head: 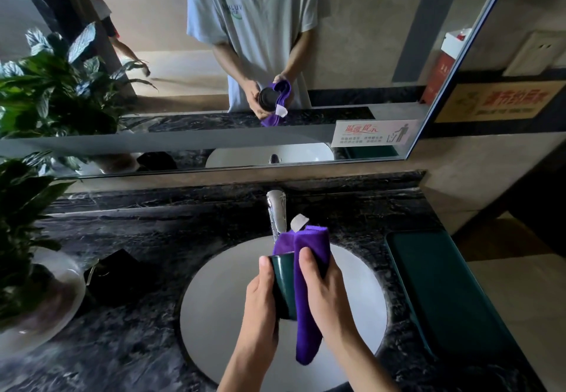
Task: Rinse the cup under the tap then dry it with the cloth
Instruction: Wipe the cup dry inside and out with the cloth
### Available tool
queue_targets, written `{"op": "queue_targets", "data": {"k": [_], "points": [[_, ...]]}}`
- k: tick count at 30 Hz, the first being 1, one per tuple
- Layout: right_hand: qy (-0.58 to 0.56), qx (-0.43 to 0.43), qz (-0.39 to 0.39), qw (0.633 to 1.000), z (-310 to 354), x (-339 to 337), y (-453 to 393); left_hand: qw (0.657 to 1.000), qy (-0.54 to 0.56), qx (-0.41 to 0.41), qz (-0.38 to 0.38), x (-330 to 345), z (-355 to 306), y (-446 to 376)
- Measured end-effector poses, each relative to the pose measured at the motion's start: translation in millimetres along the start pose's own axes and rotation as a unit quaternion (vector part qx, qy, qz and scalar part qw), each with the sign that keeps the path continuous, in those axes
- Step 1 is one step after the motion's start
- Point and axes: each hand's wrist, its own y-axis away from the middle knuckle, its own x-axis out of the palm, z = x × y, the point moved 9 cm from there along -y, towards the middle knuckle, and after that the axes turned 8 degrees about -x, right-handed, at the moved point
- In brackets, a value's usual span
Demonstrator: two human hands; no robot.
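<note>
Mirror (153, 54): shirt (257, 8) lettering "LUV"

Tap (276, 217) stands just behind the hands; basin (214, 293) open below.

dark marbled counter (128, 345) spreading across lower frame, white basin (214, 315) sitting sunk in its middle. leafy potted plant (36, 91) standing at 9 o'clock, its white pot (46, 299) resting on counter at 8 o'clock. small black object (119, 272) lying just beside pot. green tray (444, 293) lying at 4 o'clock, right of basin. mirror (367, 54) filling upper frame, white notice sticker (375, 133) sitting at its lower right. yellow wall sign (499, 102) hanging at 2 o'clock.
</note>
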Motion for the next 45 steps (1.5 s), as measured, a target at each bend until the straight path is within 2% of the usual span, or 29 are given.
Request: {"op": "queue_targets", "data": {"k": [3, 7, 11, 15, 17, 19, 21, 25, 27, 29, 35, 38, 41, 43, 45], "points": [[0.006, 0.01, -0.037, 0.999, -3.9, -4.3, -5.2, 1.0, 0.009, -0.022, -0.01, 3.5, 6.8, 1.8], [-0.048, 0.062, -0.076, 0.994, -16.5, -11.5, -4.7, 0.999, -0.041, 0.01, 0.004, 9.3, -2.7, 2.8], [-0.171, 0.131, 0.003, 0.977, -23.4, 4.0, 1.5, 1.0, -0.01, 0.003, 0.008, 9.7, -4.1, 2.5], [-0.124, 0.093, 0.058, 0.986, -17.4, 12.7, 5.7, 0.999, -0.01, -0.028, 0.019, 4.1, 1.9, 3.9], [-0.106, 0.063, 0.078, 0.989, -11.6, 16.2, 6.8, 0.998, 0.026, -0.053, 0.033, 0.7, 4.4, 4.7], [-0.131, 0.077, 0.073, 0.986, -14.3, 15.5, 6.6, 0.996, 0.034, -0.064, 0.057, 4.3, 5.5, 6.2], [-0.193, 0.116, 0.073, 0.972, -20.7, 17.5, 5.7, 0.997, 0.0, -0.039, 0.068, 10.2, 0.0, 8.8], [-0.24, 0.143, 0.033, 0.96, -25.1, 8.6, 0.0, 0.996, -0.055, 0.06, 0.029, 14.9, -15.6, 11.9], [-0.199, 0.132, 0.003, 0.971, -21.9, -2.3, -3.9, 0.995, -0.057, 0.079, 0.012, 16.5, -19.1, 13.2], [-0.15, 0.108, 0.017, 0.983, -14.3, -3.7, -7.0, 0.992, -0.077, 0.102, -0.004, 16.2, -24.4, 16.2], [-0.017, 0.037, 0.071, 0.997, 3.9, 3.4, -7.0, 0.986, -0.1, 0.11, -0.069, 3.5, -36.1, 11.4], [0.006, -0.036, 0.065, 0.997, 21.8, -2.0, -2.2, 0.983, -0.103, 0.119, -0.097, 3.3, -36.7, 12.7], [0.036, -0.066, 0.094, 0.993, 27.7, -4.7, 2.6, 0.978, -0.123, 0.105, -0.129, -0.2, -33.4, 15.3], [-0.004, -0.05, 0.106, 0.993, 22.3, -7.2, 1.3, 0.982, -0.122, 0.078, -0.124, 2.1, -33.9, 16.2], [-0.112, 0.001, 0.092, 0.989, 12.0, -13.9, -1.2, 0.986, -0.09, 0.067, -0.124, -0.5, -34.2, 17.4]]}}
